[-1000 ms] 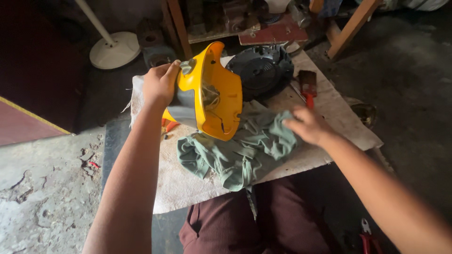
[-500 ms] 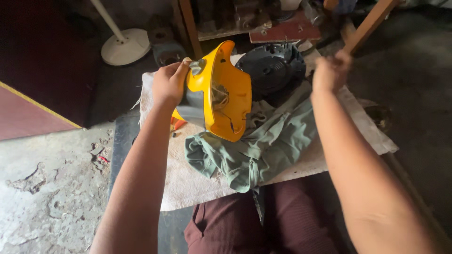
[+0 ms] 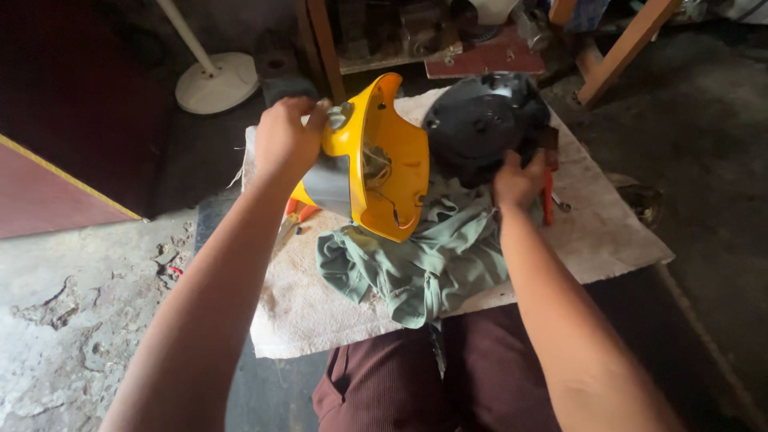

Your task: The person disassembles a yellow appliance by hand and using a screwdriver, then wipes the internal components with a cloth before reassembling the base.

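The left hand (image 3: 282, 142) fingers wrap tight around the big yellow plastic shell (image 3: 382, 156). It looks hard and light. The right hand (image 3: 518, 178) grips the round black plastic cover (image 3: 480, 120), best held by its edge.

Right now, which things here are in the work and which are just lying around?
In hand:
left hand gripping the yellow housing
right hand on the black round part

Lying about:
green cloth
white mat
red-handled tool
white stand base
wooden leg

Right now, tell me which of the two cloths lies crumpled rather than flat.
The green cloth, bunched in folds below the yellow plastic housing. The whitish cloth beneath it lies spread flat as a mat.
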